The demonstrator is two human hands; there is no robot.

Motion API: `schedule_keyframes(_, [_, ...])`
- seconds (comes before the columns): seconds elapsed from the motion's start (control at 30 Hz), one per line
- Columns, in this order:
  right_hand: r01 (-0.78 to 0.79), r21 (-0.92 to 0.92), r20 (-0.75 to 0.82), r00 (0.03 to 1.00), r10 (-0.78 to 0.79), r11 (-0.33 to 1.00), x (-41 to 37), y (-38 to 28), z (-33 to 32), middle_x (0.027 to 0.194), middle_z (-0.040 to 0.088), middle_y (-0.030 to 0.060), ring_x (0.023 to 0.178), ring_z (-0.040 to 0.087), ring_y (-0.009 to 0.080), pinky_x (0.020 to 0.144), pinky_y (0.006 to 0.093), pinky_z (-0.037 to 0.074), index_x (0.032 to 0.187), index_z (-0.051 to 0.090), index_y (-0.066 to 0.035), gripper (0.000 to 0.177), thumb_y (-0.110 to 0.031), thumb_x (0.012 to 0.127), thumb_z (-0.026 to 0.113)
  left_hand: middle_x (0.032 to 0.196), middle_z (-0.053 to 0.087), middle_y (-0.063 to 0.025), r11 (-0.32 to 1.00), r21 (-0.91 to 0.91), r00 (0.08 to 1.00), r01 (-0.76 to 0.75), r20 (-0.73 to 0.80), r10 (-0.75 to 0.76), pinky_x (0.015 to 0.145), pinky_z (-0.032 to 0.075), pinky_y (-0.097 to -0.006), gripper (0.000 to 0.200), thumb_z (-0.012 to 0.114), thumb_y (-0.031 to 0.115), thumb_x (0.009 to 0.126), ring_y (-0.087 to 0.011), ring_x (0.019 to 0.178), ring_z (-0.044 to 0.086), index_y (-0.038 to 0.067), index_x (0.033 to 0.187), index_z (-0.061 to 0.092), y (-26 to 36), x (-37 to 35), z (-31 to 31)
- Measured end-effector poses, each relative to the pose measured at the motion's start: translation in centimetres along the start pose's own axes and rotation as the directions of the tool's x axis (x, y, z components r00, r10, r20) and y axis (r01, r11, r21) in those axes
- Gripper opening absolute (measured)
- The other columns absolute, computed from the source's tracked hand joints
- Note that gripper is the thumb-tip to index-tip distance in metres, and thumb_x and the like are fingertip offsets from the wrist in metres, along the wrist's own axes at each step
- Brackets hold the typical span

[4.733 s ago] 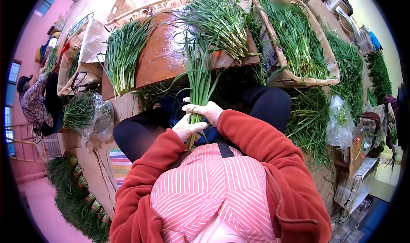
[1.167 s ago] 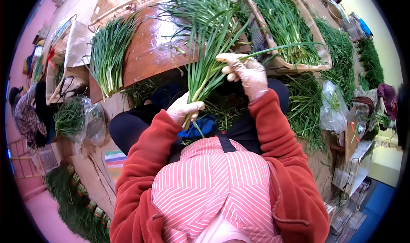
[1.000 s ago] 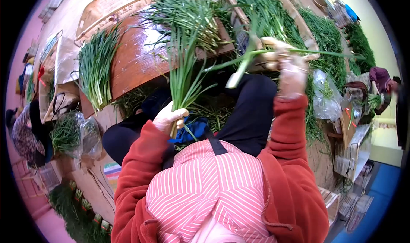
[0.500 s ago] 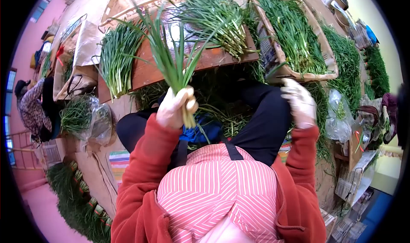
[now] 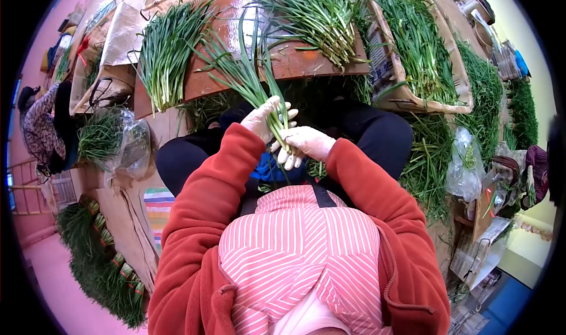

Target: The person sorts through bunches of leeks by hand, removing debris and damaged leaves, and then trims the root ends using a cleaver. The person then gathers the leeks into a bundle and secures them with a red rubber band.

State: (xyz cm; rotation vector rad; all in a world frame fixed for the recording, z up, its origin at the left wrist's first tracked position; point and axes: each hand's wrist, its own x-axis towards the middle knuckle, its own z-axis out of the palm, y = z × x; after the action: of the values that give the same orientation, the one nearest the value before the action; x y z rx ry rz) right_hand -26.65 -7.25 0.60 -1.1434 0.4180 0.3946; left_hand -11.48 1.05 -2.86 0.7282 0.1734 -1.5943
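Across the glossy red-brown surface (image 5: 295, 65), long-leaved green piles are spread at the left (image 5: 168, 61) and far centre (image 5: 321, 20), with a pale-rimmed basket (image 5: 396, 57) of greens at the right. Nearer than the surface, the slender bunch (image 5: 254, 93) is clasped at its pale lower part by the left hand (image 5: 260, 119), while its ends are touched by the right hand (image 5: 308, 143), forearms angled inward. The stalk tips are partly hidden by overlapping fingers, so the right hand's grip cannot be told.

One held bunch (image 5: 250, 89), two tabletop piles (image 5: 170, 58) (image 5: 323, 20), two bags (image 5: 134, 146) (image 5: 464, 173)
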Motion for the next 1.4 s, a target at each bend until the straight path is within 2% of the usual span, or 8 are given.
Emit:
schedule_keyframes(0.13, [-0.007, 0.011, 0.103, 0.995, 0.006, 1.0, 0.2, 0.5, -0.3, 0.078, 0.064, 0.0107, 0.06, 0.062, 0.0187, 0.052, 0.0257, 0.048, 0.107, 0.056, -0.001, 0.042, -0.034, 0.093, 0.036, 0.129, 0.043, -0.0116, 0.989, 0.007, 0.988, -0.149, 0.04, 0.148, 0.095, 0.039, -0.0477, 0.056, 0.055, 0.032, 0.086, -0.0286, 0.111, 0.05, 0.006, 0.131, 0.034, 0.5, -0.3, 1.0])
schedule_keyframes(0.33, [-0.049, 0.061, 0.251, 0.967, 0.032, 0.997, 0.0, -0.5, -0.7, 0.087, 0.064, 0.0104, 0.07, 0.063, 0.0182, 0.059, 0.0254, 0.049, 0.111, 0.054, -0.002, 0.04, -0.035, 0.093, 0.039, 0.073, 0.048, 0.001, 0.973, 0.079, 0.966, -0.219, 0.162, 0.204, 0.062, 0.044, -0.0297, 0.043, 0.059, 0.017, 0.084, -0.012, 0.062, 0.048, 0.005, 0.123, 0.045, 1.6, -1.2, 2.4])
schedule_keyframes(0.53, [0.043, 0.035, -0.094, 0.995, -0.039, 0.998, 1.5, 1.3, -3.0, 0.089, 0.061, 0.0028, 0.073, 0.057, 0.0107, 0.067, 0.0246, 0.045, 0.11, 0.055, -0.006, 0.033, -0.032, 0.092, 0.045, 0.07, 0.053, -0.004, 0.462, 0.518, 0.663, -0.72, 0.317, 0.678, 0.058, 0.047, -0.0314, 0.031, 0.058, 0.015, 0.084, -0.0154, 0.06, 0.053, -0.001, 0.11, 0.051, 10.5, -2.1, 7.3])
schedule_keyframes(0.8, [-0.172, -0.059, -0.38, 0.915, 0.137, 0.983, 2.3, 2.0, -3.5, 0.07, 0.058, -0.0011, 0.061, 0.051, 0.0064, 0.059, 0.0217, 0.042, 0.088, 0.061, -0.007, 0.023, -0.028, 0.088, 0.053, 0.076, 0.059, -0.0077, 0.549, 0.516, 0.704, -0.658, 0.161, 0.692, 0.074, 0.049, -0.0345, 0.021, 0.06, 0.01, 0.083, -0.0219, 0.073, 0.059, -0.002, 0.099, 0.057, 17.1, 3.6, 0.5])
schedule_keyframes(0.93, [0.433, -0.131, -0.586, 0.692, -0.422, 0.892, 2.6, -2.4, -2.8, 0.081, 0.061, 0.004, 0.072, 0.057, 0.0099, 0.069, 0.024, 0.046, 0.106, 0.059, -0.003, 0.032, -0.027, 0.084, 0.061, 0.07, 0.053, -0.0025, 0.747, 0.334, 0.818, -0.575, 0.209, 0.536, 0.073, 0.049, -0.0381, 0.021, 0.059, 0.014, 0.084, -0.0184, 0.068, 0.054, 0.001, 0.101, 0.056, 15.9, 2.9, 1.6])
schedule_keyframes(1.07, [0.332, -0.674, -0.409, 0.575, -0.708, 0.66, 5.1, -6.5, -2.3, 0.091, 0.063, 0.0086, 0.077, 0.061, 0.0148, 0.069, 0.0282, 0.049, 0.112, 0.053, -0.001, 0.051, -0.034, 0.077, 0.068, 0.068, 0.051, 0.0027, 0.942, 0.026, 0.912, -0.334, 0.263, 0.316, 0.073, 0.047, -0.0401, 0.021, 0.059, 0.022, 0.085, -0.0155, 0.068, 0.055, 0.006, 0.097, 0.056, 11.3, 4.0, 3.2])
schedule_keyframes(1.17, [0.148, 0.114, -0.329, 0.939, -0.103, 0.982, 6.7, -5.7, -1.0, 0.062, 0.058, 0.0026, 0.046, 0.051, 0.0105, 0.043, 0.0226, 0.039, 0.09, 0.057, -0.005, 0.028, -0.033, 0.084, 0.06, 0.07, 0.053, 0.0014, 0.968, -0.06, 0.968, -0.243, 0.042, 0.246, 0.069, 0.051, -0.0358, 0.022, 0.061, 0.022, 0.084, -0.0136, 0.064, 0.056, 0.006, 0.098, 0.056, 8.1, 3.9, 4.7])
schedule_keyframes(1.4, [-0.068, -0.082, -0.542, 0.84, 0.013, 0.994, 5.8, -5.7, -0.3, 0.069, 0.061, 0.0001, 0.043, 0.043, 0.0057, 0.036, 0.0209, 0.033, 0.092, 0.06, -0.009, 0.02, -0.027, 0.087, 0.054, 0.099, 0.055, -0.0053, 0.924, 0.229, 0.895, -0.306, -0.263, 0.361, 0.075, 0.048, -0.0365, 0.053, 0.067, 0.038, 0.077, -0.019, 0.083, 0.056, 0.01, 0.117, 0.046, 7.3, 1.8, 2.8])
